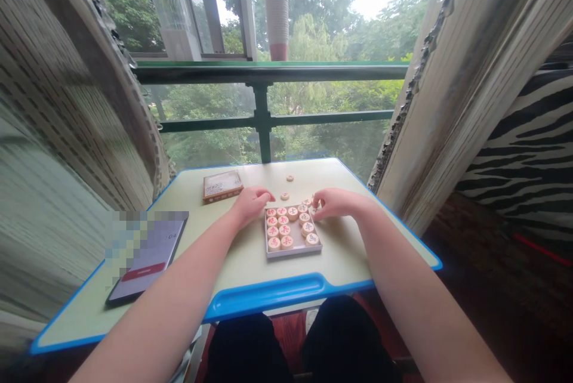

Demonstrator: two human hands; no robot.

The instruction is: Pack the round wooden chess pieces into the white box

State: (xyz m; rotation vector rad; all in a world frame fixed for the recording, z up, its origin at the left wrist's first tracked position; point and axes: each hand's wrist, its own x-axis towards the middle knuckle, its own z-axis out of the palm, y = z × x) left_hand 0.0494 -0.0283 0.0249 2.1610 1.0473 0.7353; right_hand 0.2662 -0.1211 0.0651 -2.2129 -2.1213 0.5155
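A shallow white-edged box (293,255) lies on the table with round wooden Chinese chess pieces (287,242) in it. Red-marked pieces fill its left side, and dark-marked ones run along the top and right, leaving bare floor between them. At the box's upper right corner, my right hand (335,201) has its fingers bent around a piece, partly hidden by the fingertips. My left hand (253,201) rests beside the upper left corner, fingers loosely curved and nothing visible in them. Two loose pieces lie beyond the box, one nearer (285,196) and one farther (290,178).
A box lid (222,185) with a printed picture lies left of my left hand. On the table's left side is a tablet or large phone (150,263), partly pixelated. A blue tray groove (268,295) lines the front edge. Curtains flank the table; a green railing (268,74) stands behind.
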